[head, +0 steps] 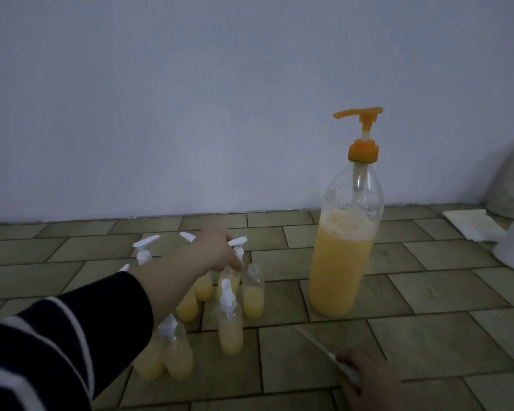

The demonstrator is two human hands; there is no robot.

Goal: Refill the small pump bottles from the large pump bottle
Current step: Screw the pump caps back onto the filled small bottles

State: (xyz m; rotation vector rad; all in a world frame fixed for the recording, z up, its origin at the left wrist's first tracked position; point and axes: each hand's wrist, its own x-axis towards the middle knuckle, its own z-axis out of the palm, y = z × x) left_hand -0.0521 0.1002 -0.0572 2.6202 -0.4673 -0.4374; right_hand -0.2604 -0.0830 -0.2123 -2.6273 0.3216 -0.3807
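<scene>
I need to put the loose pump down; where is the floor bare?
Bare tiles lie between the open small bottle and the large pump bottle, and in front of that bottle, beyond the right hand. The small-bottle cluster under the left hand is crowded.

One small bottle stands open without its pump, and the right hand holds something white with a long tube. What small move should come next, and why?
Probably the right hand should bring the pump with its dip tube to the open small bottle and lower the tube into its neck. That bottle is already partly filled with yellow liquid and has no pump, while the left hand reaches over the capped bottles behind it.
</scene>
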